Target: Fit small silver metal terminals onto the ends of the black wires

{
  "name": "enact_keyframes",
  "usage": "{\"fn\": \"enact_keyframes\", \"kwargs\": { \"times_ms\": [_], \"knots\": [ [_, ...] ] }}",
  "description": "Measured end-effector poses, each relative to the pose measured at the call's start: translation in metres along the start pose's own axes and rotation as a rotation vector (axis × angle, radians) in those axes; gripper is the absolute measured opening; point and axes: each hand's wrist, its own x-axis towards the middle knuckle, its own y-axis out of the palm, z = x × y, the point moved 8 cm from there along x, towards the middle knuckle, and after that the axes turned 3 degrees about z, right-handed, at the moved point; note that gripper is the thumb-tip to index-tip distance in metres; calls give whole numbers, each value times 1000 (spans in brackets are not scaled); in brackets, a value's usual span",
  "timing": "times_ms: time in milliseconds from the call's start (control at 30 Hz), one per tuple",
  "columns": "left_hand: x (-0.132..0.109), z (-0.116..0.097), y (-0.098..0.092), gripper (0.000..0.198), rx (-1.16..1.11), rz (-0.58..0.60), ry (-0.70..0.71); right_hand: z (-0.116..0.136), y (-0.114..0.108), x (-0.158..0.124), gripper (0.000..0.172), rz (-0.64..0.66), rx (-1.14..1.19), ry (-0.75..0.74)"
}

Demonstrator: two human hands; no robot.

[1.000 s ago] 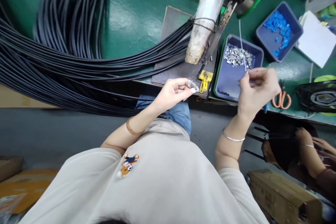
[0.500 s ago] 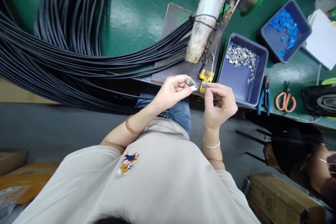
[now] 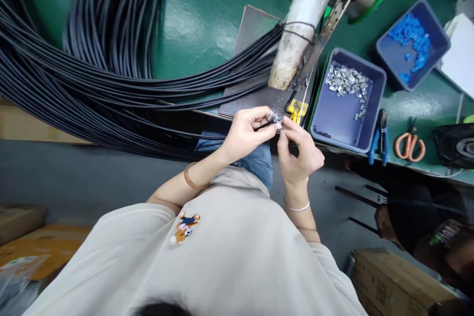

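Black cable (image 3: 263, 125) gripped between thumb and fingers of left hand (image 3: 245, 131), end pointing toward right hand (image 3: 301, 152), long axis running nearly sideways with slight rise to the right. Located at front edge of green tabletop (image 3: 202, 24), just short of yellow tool (image 3: 296, 108). Right hand closed in pinch on small silvery piece (image 3: 279, 126) at cable end; exact fit too small to tell. Room visible over grey floor (image 3: 328, 192), between tabletop edge and shirt (image 3: 237, 242); blue-grey bin (image 3: 335, 114) near on right. Both forearms angled inward, fingertips nearly meeting.
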Motion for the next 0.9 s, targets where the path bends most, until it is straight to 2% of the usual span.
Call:
{"fn": "enact_keyframes", "kwargs": {
  "times_ms": [133, 333, 467, 633, 800, 900],
  "knots": [
    [-1, -3, 2, 12, 26, -7, -1, -3, -2, 1, 16, -24, 26, 49],
    [3, -3, 6, 14, -139, 77, -73, -21, -13, 7, 12, -135, 105, 183],
    [6, -2, 8, 19, -236, 92, -97, -16, -19, 10, 15, -181, 67, 138],
    [7, 1, 11, 27, -262, 91, -152, -10, -11, 8, 17, -111, 157, 78],
    [8, 1, 6, 25, -272, 65, -156, -27, -1, 1, 8, -99, 273, 241],
    [9, 1, 4, 24, -264, 49, -165, -31, 2, 1, 7, -83, 285, 249]
  ]
}}
